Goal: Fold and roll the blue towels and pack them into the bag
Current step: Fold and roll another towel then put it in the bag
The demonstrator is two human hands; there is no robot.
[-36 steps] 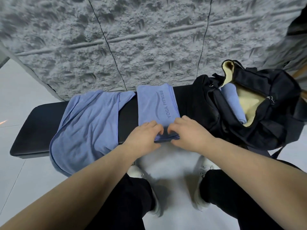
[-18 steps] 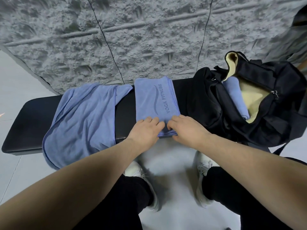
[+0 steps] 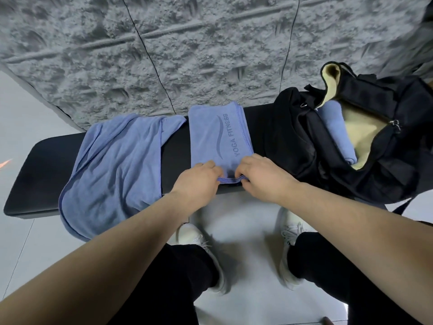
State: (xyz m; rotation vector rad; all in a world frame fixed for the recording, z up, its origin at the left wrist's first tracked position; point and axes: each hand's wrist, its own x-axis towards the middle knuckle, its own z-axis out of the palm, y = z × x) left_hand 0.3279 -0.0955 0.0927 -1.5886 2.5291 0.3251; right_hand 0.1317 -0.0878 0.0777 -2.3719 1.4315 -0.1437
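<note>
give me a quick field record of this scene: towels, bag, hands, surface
folded towel: flat on bench, YOGA FITNESS print up
loose towel: unfolded, draped over bench's near edge
rolled towel: inside bag
bag: black, open, pale lining, on bench's right end
left hand: grips folded towel's near edge
right hand: pinches the same edge
bench: black, padded
</note>
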